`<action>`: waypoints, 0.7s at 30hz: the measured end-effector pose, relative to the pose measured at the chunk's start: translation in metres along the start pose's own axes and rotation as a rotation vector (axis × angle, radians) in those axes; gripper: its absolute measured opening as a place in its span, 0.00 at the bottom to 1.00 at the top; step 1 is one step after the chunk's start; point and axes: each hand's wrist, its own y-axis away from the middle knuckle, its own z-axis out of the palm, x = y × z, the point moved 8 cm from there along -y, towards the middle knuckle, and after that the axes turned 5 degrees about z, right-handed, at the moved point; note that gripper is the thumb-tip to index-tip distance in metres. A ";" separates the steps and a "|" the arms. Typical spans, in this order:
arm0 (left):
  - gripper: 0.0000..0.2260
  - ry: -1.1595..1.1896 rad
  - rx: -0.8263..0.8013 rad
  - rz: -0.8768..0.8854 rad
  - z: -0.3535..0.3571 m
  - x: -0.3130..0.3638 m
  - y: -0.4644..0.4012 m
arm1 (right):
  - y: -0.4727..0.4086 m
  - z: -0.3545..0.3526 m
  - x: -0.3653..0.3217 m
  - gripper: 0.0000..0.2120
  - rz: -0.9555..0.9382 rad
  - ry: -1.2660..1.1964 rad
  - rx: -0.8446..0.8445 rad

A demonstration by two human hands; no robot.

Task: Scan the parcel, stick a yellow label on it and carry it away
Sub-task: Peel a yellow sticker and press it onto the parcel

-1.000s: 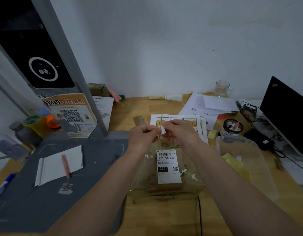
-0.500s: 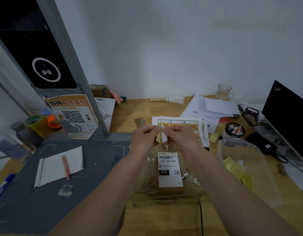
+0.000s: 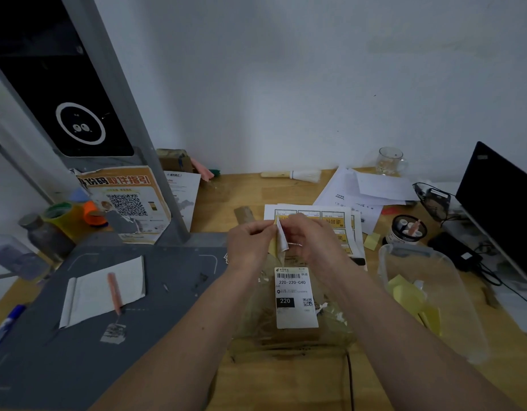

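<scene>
Both your left hand (image 3: 250,247) and right hand (image 3: 309,241) pinch the yellow label (image 3: 278,247) between them, directly above the parcel (image 3: 292,321) lying on the worktop (image 3: 226,191) just below.

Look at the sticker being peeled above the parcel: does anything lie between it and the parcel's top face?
Nothing visible does. The left hand and right hand pinch the yellow label and its white backing above the parcel. The white shipping label covers part of the top; bare wrapping shows beside it.
</scene>
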 end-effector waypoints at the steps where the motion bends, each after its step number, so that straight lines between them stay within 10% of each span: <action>1: 0.06 0.000 -0.004 0.007 0.000 0.000 0.000 | 0.000 0.000 0.000 0.15 0.000 0.018 0.009; 21: 0.02 0.065 -0.053 -0.115 0.005 -0.013 -0.004 | -0.003 -0.008 0.006 0.03 0.006 -0.086 0.049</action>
